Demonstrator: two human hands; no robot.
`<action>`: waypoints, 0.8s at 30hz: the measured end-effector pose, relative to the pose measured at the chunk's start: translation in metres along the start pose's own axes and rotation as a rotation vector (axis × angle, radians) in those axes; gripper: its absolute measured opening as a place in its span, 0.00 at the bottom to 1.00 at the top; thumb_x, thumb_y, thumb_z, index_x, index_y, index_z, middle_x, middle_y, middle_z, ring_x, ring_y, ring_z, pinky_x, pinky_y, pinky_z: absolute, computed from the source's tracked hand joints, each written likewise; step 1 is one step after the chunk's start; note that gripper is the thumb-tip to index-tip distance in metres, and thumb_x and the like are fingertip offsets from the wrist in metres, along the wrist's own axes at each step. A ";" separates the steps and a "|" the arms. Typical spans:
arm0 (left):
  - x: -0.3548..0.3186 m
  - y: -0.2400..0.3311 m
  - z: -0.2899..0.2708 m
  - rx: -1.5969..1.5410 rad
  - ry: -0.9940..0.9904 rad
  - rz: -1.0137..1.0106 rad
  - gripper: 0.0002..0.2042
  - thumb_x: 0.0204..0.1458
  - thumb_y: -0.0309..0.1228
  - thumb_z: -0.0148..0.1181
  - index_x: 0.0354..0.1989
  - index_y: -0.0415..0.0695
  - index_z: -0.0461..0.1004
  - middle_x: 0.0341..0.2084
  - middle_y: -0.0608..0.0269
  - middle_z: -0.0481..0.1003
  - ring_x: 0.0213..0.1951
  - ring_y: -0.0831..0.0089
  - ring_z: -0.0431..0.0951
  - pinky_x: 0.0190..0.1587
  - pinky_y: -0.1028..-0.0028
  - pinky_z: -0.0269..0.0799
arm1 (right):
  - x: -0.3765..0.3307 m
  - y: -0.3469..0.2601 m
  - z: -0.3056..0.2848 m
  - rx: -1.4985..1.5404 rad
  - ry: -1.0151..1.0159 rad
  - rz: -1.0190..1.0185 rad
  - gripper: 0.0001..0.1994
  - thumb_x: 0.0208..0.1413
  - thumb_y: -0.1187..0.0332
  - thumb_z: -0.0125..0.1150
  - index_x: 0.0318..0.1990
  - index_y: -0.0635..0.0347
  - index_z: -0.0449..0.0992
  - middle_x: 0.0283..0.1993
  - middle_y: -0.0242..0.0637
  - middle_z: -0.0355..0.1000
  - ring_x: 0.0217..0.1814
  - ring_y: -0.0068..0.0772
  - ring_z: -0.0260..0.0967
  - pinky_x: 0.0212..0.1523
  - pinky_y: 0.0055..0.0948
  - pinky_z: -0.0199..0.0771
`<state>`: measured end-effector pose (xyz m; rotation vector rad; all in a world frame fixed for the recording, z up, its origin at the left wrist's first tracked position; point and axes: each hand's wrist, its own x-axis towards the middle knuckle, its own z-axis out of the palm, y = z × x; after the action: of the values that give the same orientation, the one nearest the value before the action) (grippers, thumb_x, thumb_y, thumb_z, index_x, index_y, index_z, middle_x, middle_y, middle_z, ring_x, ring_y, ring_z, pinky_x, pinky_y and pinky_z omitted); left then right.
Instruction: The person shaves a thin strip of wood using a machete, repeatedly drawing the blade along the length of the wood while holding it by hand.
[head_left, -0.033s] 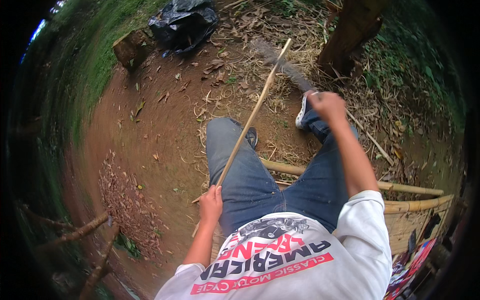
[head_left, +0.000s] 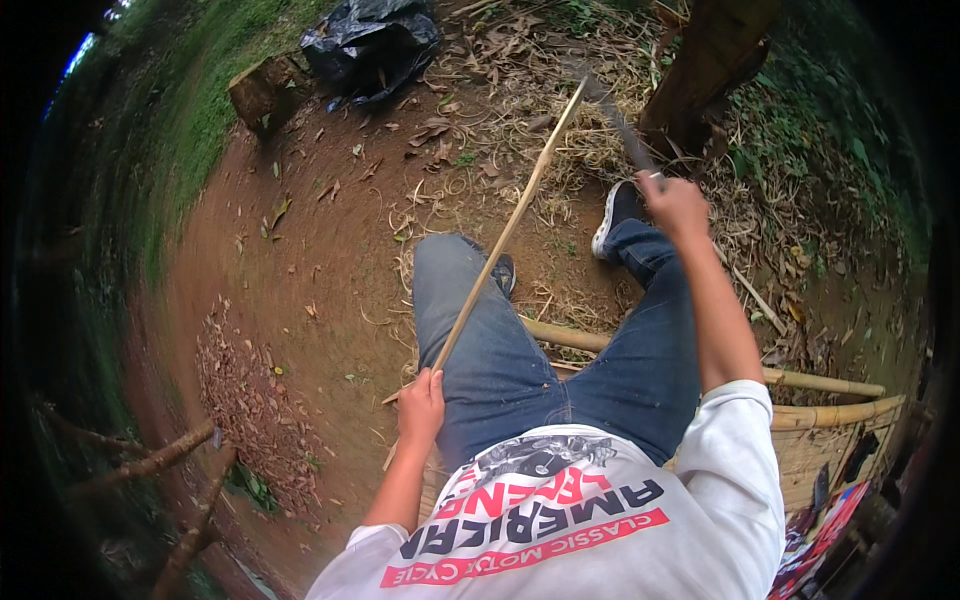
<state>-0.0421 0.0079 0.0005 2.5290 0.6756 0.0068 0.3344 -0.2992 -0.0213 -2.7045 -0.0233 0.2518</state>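
Observation:
My left hand (head_left: 421, 408) is closed around the lower end of a long, thin, pale wooden stick (head_left: 512, 225). The stick slants up and away across my left thigh, its far end out beyond my knees. In my right hand (head_left: 680, 208) is the handle of a long-bladed knife (head_left: 628, 138), out past my right knee. Its dark blade points away and to the left, slightly blurred, its tip close to the stick's far end. Whether blade and stick touch, I cannot tell.
Curled shavings (head_left: 590, 130) lie thick on the ground ahead, beside a wooden post (head_left: 700, 75). Farther left are a black plastic bag (head_left: 370, 50) and a cut log (head_left: 268, 95). Bamboo poles (head_left: 830, 382) run beside and under my legs. Branches (head_left: 165, 460) stick out at the lower left.
My right hand and the knife have shifted a little to the right, and the blade has moved from across the stick to its right side. The left hand stays in place.

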 end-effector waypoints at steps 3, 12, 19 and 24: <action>0.004 -0.003 0.010 -0.147 0.016 -0.049 0.15 0.62 0.35 0.49 0.27 0.37 0.67 0.15 0.41 0.67 0.22 0.41 0.71 0.23 0.55 0.62 | 0.005 0.025 -0.017 0.137 0.120 0.140 0.38 0.55 0.33 0.47 0.30 0.68 0.81 0.29 0.59 0.76 0.39 0.61 0.75 0.41 0.49 0.73; 0.020 0.016 0.014 -0.223 -0.112 -0.127 0.21 0.62 0.41 0.52 0.23 0.35 0.68 0.12 0.59 0.58 0.18 0.75 0.59 0.22 0.67 0.58 | -0.131 -0.007 0.089 1.071 -0.145 0.111 0.25 0.61 0.50 0.57 0.16 0.56 0.65 0.15 0.22 0.60 0.18 0.17 0.54 0.20 0.27 0.53; 0.019 0.009 -0.002 -0.010 -0.198 -0.270 0.25 0.59 0.49 0.52 0.27 0.34 0.75 0.20 0.36 0.71 0.28 0.40 0.74 0.31 0.55 0.67 | -0.188 -0.026 0.107 1.025 -0.314 0.071 0.27 0.60 0.49 0.57 0.17 0.63 0.68 0.14 0.30 0.62 0.18 0.22 0.59 0.20 0.32 0.57; 0.008 0.038 -0.005 -0.065 -0.215 -0.244 0.25 0.61 0.48 0.50 0.27 0.33 0.75 0.22 0.34 0.72 0.32 0.37 0.75 0.34 0.52 0.69 | -0.187 -0.062 0.073 0.728 -0.366 -0.209 0.28 0.56 0.46 0.58 0.21 0.67 0.74 0.17 0.48 0.71 0.22 0.44 0.72 0.27 0.40 0.67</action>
<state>-0.0187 -0.0140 0.0225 2.3261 0.8747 -0.3189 0.1392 -0.2228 -0.0283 -1.8911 -0.2656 0.5632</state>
